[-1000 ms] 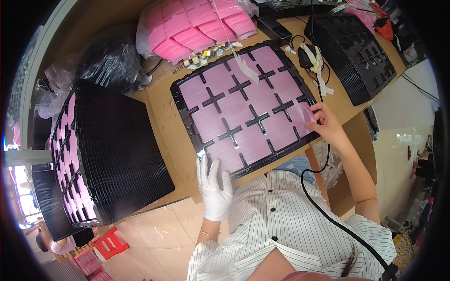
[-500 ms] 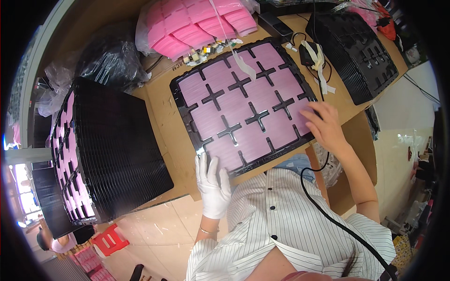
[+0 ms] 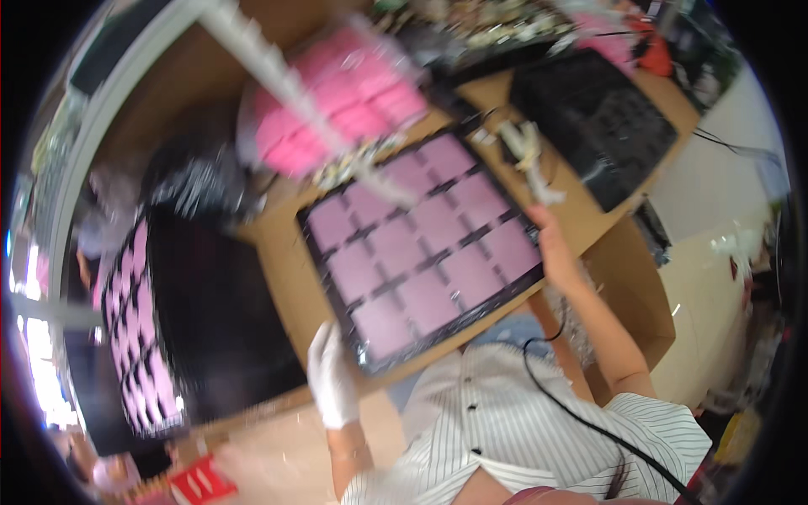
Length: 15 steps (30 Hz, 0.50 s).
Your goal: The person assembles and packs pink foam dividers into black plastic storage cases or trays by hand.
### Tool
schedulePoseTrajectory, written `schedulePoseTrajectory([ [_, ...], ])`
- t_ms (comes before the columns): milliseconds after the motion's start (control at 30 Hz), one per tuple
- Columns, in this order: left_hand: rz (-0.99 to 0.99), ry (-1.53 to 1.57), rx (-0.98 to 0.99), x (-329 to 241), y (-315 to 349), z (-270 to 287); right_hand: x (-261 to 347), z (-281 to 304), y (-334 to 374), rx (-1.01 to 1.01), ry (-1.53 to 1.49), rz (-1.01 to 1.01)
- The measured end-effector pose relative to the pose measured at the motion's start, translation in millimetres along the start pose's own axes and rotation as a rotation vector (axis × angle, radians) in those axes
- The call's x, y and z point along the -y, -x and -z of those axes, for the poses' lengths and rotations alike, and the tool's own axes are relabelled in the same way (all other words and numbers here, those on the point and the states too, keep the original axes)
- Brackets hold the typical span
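A black plastic tray (image 3: 454,326) lies on the cardboard-topped table in front of me. Its compartments hold flat pink sheets (image 3: 435,292), parted by black cross-shaped ribs. My left hand (image 3: 333,379), in a white glove, is beside the tray's near left corner with its fingers stretched upward; blur hides whether they touch the rim. At the tray's right edge, my bare right hand (image 3: 551,242) has its fingers closed around the rim.
A tall stack of black trays (image 3: 223,303) with pink sheets stands at left. Bagged pink sheets (image 3: 341,105) lie beyond the tray, and more black trays (image 3: 593,126) sit at far right. A white strip (image 3: 316,114) hangs over the table. A black cable (image 3: 589,404) crosses my shirt.
The view has shifted and blurred. My right hand has gone from above the right-hand sheets to the tray's right edge. My left hand sits slightly farther out from the near left corner.
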State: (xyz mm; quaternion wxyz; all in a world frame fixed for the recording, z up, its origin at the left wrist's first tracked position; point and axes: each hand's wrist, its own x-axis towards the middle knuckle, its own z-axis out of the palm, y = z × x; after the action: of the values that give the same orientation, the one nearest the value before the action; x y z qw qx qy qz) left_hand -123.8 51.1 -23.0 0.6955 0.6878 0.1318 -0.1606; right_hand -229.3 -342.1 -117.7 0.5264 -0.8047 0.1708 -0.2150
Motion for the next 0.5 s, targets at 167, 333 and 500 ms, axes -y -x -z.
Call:
schedulePoseTrajectory([
  [167,-0.101,-0.052,0.076,-16.7,20.9,-21.8,22.7,1.7,0.5,-0.016,0.197,0.083],
  [333,-0.419,-0.159,-0.059,-68.2,79.4,-9.1,53.9,17.1,-8.2,-0.077,0.075,0.225],
  [500,-0.749,-0.323,-0.388,-157.2,114.4,57.8,96.8,37.1,-4.0,-0.178,-0.144,0.238],
])
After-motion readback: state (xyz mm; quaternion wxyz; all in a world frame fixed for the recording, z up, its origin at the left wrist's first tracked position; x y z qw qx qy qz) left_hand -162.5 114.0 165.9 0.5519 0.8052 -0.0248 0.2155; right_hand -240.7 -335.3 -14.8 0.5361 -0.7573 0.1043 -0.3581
